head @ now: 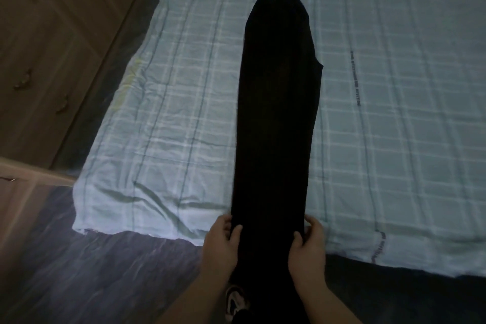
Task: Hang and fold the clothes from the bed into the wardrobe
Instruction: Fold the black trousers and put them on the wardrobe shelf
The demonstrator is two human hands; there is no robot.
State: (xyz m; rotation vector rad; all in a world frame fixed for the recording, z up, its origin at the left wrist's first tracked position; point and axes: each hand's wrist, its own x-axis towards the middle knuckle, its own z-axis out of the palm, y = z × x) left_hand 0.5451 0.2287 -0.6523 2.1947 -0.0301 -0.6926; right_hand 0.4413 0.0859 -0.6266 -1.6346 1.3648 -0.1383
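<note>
The long black cloth garment (276, 118) looks matt and soft. The pale blue checked cotton-like bed sheet (394, 113) is matt and creased. The brown wooden wardrobe (52, 34) has a smooth, dull finish with visible grain.

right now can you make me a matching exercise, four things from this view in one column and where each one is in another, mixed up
Things:
1. black garment
2. left hand
3. right hand
4. wardrobe

Places:
A. standing beside the bed, on the left of the view
B. gripping the garment's near right edge
C. laid out lengthwise on the checked bedsheet, its near end hanging over the bed's edge
D. gripping the garment's near left edge

Pairs: 1-C, 2-D, 3-B, 4-A
</note>
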